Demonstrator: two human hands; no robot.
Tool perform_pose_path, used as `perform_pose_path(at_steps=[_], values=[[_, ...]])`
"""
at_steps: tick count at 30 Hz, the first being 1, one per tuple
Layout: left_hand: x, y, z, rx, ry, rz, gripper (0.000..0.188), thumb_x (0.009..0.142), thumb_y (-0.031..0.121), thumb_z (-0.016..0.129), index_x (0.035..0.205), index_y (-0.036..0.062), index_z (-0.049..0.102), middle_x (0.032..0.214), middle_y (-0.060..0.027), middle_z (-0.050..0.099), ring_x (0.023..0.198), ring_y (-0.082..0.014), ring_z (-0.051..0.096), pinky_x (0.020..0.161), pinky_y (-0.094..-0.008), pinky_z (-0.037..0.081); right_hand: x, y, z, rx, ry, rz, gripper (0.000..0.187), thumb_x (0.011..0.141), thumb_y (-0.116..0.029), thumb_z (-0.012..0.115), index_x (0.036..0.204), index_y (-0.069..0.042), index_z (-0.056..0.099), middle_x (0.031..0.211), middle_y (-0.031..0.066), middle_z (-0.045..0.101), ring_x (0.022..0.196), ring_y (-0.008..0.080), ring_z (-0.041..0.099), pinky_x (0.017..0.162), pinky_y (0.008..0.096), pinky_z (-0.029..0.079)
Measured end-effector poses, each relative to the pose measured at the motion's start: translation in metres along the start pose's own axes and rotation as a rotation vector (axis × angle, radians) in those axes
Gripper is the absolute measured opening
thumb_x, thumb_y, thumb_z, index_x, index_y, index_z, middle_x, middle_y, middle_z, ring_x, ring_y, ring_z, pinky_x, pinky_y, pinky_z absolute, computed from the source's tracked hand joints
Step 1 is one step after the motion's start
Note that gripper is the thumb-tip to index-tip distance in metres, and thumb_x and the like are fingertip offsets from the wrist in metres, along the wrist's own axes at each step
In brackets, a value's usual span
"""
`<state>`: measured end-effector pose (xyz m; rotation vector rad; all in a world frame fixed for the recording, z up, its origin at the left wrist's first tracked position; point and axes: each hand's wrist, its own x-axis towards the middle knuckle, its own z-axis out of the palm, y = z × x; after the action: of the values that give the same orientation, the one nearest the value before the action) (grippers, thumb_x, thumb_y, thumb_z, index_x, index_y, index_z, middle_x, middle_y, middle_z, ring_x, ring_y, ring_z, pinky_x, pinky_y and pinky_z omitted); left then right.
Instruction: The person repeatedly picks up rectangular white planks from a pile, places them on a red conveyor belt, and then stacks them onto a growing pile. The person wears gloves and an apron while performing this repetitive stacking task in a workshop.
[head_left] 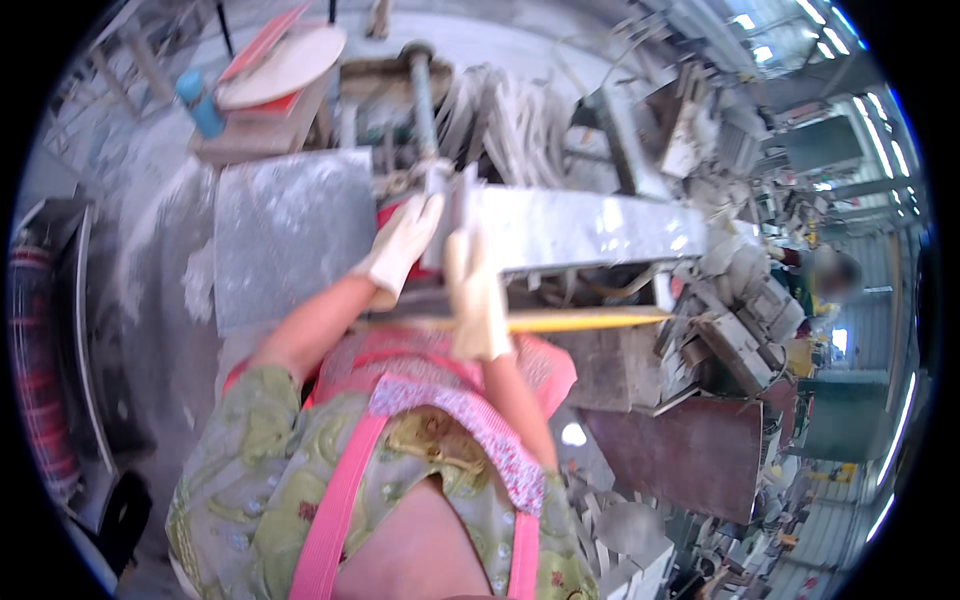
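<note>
My left hand (pixel 402 248), in a cream work glove, reaches to the inner edge of the flat grey metal plate (pixel 290 240). Its fingers are stretched forward, close to a narrow upright grey piece (pixel 466 200). Opposite it, my right hand (pixel 477 300), gloved the same way, stands by the near end of a long pale metal plate (pixel 590 225). Motion smears its fingers, so their grip cannot be made out. A bit of red (pixel 418 268) shows between the two hands. Whether either glove touches the upright piece is unclear.
Behind the plates are a machine shaft (pixel 421 105) and a bundle of pale strips (pixel 510 120). A blue bottle (pixel 200 106) and a round pale board (pixel 282 68) sit at the far left. A yellow bar (pixel 590 320) runs before me; machine parts crowd the right.
</note>
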<state>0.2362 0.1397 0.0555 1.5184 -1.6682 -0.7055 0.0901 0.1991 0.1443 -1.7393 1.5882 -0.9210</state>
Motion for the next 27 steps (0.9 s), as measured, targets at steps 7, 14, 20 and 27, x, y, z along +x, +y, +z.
perform_pose_path(at_steps=[7, 14, 20, 27], values=[[-0.004, 0.062, -0.05, -0.031, -0.204, -0.498, 0.075, 0.09, 0.061, 0.054, 0.135, 0.0022, 0.054, 0.13, -0.0259, 0.062, 0.123, -0.0409, 0.059, 0.102, -0.0446, 0.045, 0.013, 0.044, 0.006, -0.335, 0.079, -0.288, 0.053, 0.101, -0.036, 0.053, 0.138, 0.001, 0.054, 0.133, 0.0281, 0.059, 0.13, 0.0449, 0.051, 0.115, 0.0555, 0.031], [-0.004, 0.039, -0.027, -0.042, -0.102, -0.497, 0.07, 0.088, 0.054, 0.056, 0.14, 0.007, 0.051, 0.128, -0.0272, 0.063, 0.123, -0.0409, 0.059, 0.103, -0.046, 0.044, 0.023, 0.086, 0.001, -0.861, 0.085, -0.273, 0.07, 0.098, -0.045, 0.053, 0.149, 0.002, 0.042, 0.149, 0.0266, 0.044, 0.141, 0.0431, 0.037, 0.119, 0.055, 0.023], [0.023, 0.034, -0.009, -0.137, -0.088, -0.407, 0.07, 0.086, 0.052, 0.052, 0.135, 0.0015, 0.052, 0.131, -0.0313, 0.059, 0.124, -0.0457, 0.056, 0.104, -0.049, 0.043, 0.045, 0.063, -0.027, -0.307, -0.057, -0.061, 0.046, 0.103, -0.025, 0.047, 0.138, 0.005, 0.049, 0.114, 0.0337, 0.064, 0.111, 0.0468, 0.061, 0.098, 0.0481, 0.048], [0.052, 0.036, 0.024, -0.398, -0.145, -0.265, 0.082, 0.095, 0.064, 0.043, 0.141, -0.0035, 0.046, 0.135, -0.0324, 0.056, 0.127, -0.045, 0.054, 0.106, -0.0458, 0.041, 0.038, 0.051, -0.012, -0.069, 0.046, -0.023, 0.047, 0.105, -0.032, 0.043, 0.134, 0.004, 0.052, 0.106, 0.0335, 0.064, 0.103, 0.0486, 0.061, 0.088, 0.0514, 0.049]])
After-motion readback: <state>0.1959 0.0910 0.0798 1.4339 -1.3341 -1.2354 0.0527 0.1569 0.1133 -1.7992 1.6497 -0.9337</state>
